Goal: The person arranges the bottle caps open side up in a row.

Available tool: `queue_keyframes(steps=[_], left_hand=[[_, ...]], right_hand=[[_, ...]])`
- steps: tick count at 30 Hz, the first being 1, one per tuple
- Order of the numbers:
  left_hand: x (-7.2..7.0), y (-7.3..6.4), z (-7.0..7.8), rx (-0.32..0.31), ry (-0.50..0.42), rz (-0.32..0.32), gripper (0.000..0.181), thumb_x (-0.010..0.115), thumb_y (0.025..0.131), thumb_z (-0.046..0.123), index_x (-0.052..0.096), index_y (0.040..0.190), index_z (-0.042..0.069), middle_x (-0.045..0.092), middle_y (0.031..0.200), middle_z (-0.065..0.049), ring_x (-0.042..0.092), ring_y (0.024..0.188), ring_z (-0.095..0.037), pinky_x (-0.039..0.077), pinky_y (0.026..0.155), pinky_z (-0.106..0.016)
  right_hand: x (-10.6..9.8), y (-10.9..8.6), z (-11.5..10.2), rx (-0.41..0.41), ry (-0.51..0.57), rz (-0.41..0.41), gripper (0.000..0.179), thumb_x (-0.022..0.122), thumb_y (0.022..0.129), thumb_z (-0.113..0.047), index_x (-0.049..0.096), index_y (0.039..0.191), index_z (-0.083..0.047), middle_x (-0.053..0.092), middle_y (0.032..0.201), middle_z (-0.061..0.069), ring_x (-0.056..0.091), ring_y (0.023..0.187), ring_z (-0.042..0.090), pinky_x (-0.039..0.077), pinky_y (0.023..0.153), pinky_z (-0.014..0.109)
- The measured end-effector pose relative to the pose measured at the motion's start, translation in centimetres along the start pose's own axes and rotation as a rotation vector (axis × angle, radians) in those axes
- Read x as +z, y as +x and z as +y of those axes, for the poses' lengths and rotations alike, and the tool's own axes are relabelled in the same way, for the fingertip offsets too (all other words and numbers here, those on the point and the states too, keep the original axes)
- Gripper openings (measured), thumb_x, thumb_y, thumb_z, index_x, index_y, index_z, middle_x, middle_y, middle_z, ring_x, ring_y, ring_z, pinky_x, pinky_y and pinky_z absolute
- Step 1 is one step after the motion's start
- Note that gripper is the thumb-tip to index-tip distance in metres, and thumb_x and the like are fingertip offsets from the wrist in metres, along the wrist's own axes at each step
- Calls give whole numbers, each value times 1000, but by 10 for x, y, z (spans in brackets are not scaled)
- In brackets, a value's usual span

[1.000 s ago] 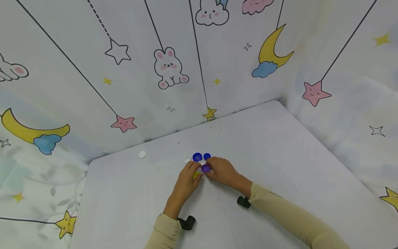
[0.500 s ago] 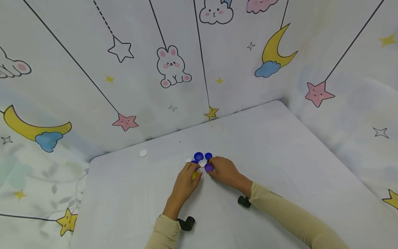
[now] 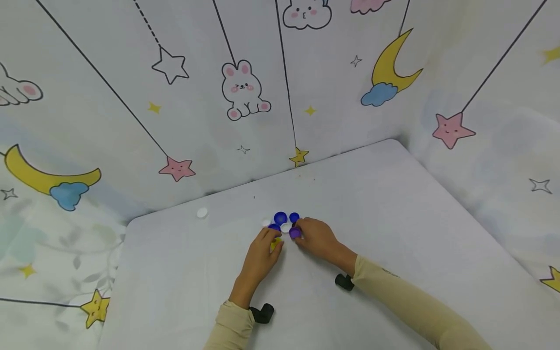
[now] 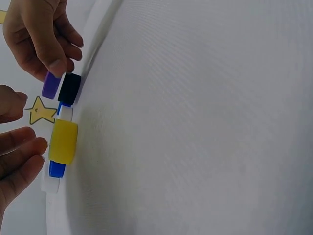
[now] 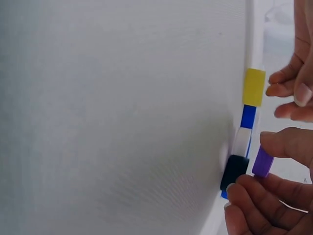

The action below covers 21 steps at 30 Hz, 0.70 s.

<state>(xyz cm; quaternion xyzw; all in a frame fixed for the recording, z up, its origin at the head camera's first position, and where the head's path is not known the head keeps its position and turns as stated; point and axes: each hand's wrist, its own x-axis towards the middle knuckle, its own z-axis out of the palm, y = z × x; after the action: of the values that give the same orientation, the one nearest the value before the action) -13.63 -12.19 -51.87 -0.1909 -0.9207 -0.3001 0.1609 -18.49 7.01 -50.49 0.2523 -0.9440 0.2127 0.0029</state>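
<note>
A purple bottle cap [image 3: 295, 233] is pinched between the thumb and fingers of my right hand [image 3: 318, 239]. In the right wrist view the purple cap [image 5: 263, 162] hangs just above a dark cap [image 5: 234, 172] on the table, with a slim gap between them. My left hand [image 3: 261, 255] holds nothing; its thumb and fingers are spread loosely over a yellow cap [image 3: 275, 243]. The left wrist view shows those fingers apart from the yellow cap [image 4: 63, 141]. Beside it lie a blue cap [image 3: 274, 227] and a white cap [image 3: 286, 228].
Behind the group sit a larger blue cap [image 3: 280, 218], a smaller blue cap [image 3: 294, 217] and a white cap [image 3: 266, 222]. Another white cap [image 3: 202, 212] lies alone near the back left of the white table [image 3: 175, 272]. A patterned cloth wall [image 3: 262, 141] borders the table.
My right hand has carried the purple cap a little to the right, away from the left hand, uncovering the white and blue caps. The left hand has stayed nearly in place.
</note>
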Motion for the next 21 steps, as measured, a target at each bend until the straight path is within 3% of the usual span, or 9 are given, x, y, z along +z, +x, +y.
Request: queue_keyframes(steps=[12, 21], left_hand=[[0, -2, -2, -27, -13, -7, 18, 73, 86, 6, 65, 102, 7, 63, 101, -5, 66, 87, -20, 56, 74, -32], [-1, -3, -1, -51, -26, -16, 17, 72, 88, 6, 66, 103, 6, 63, 101, -5, 66, 88, -20, 56, 74, -33]], right_hand=[[-9, -2, 19, 53, 36, 43, 26, 79, 79, -19, 67, 99, -6, 66, 84, 4, 58, 72, 15, 50, 63, 33], [-9, -2, 24, 104, 29, 3, 24, 79, 79, -18, 67, 97, -6, 62, 78, 1, 56, 68, 13, 47, 59, 29]])
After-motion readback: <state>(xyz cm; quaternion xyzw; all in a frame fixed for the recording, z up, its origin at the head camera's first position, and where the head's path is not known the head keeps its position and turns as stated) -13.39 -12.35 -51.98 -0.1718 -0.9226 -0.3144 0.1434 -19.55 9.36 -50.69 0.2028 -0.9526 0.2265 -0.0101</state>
